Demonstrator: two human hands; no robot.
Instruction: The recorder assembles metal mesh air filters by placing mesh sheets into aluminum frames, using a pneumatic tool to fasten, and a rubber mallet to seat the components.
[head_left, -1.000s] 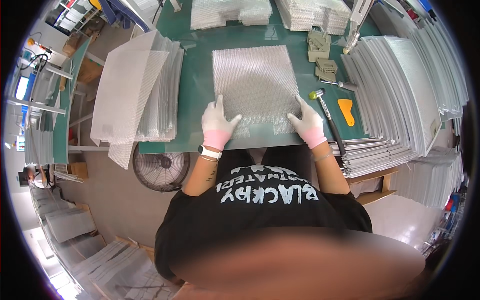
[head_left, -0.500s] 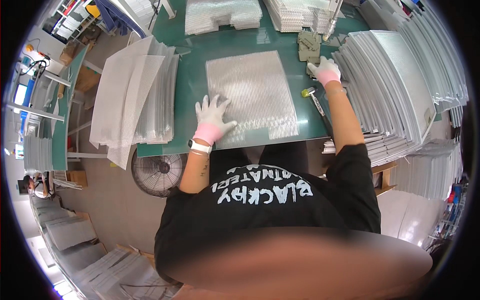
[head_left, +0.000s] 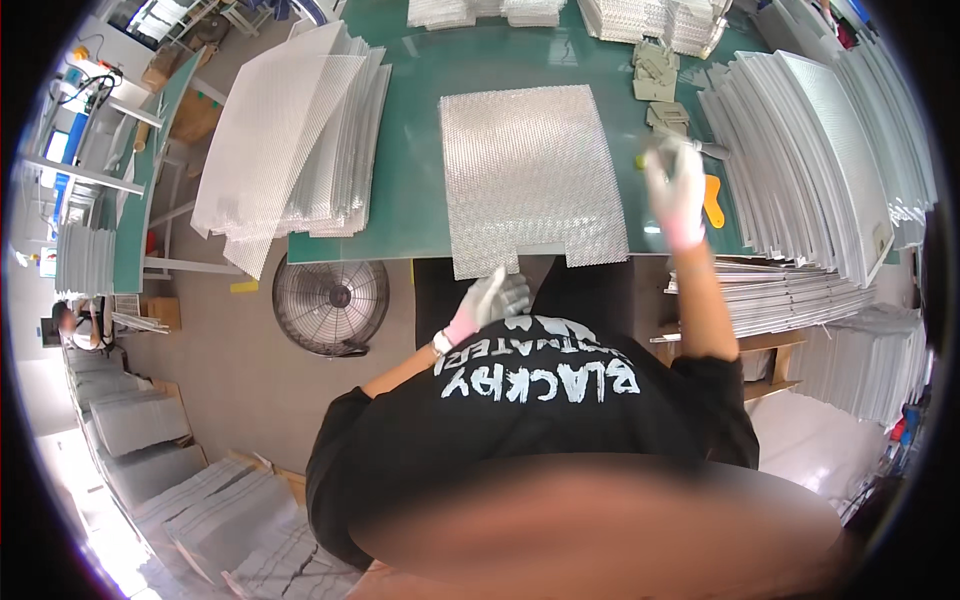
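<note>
A silvery metal mesh sheet (head_left: 535,170) with a notched near edge lies on the green table (head_left: 410,150), its near corners jutting past the table's front edge. My left hand (head_left: 490,302), in a white glove with a pink cuff, is at the near left corner, thumb against the sheet and fingers curled. My right hand (head_left: 677,190), gloved the same way, is over the table right of the sheet. Motion smears its fingers, so a hold cannot be made out. Beneath it shows the yellow-green head of a mallet (head_left: 641,160); an orange flat tool (head_left: 713,202) lies alongside.
Stacked mesh sheets stand left (head_left: 330,150) and right (head_left: 800,160) of the work. Grey-green flat pieces (head_left: 656,72) lie toward the back right. A floor fan (head_left: 330,300) stands by the table's front left. More sheets (head_left: 760,305) rest on a low rack at right.
My left hand has gone from lying spread on the sheet to its near edge. The sheet has come toward me, over the table edge. My right hand has drawn back from the grey-green pieces.
</note>
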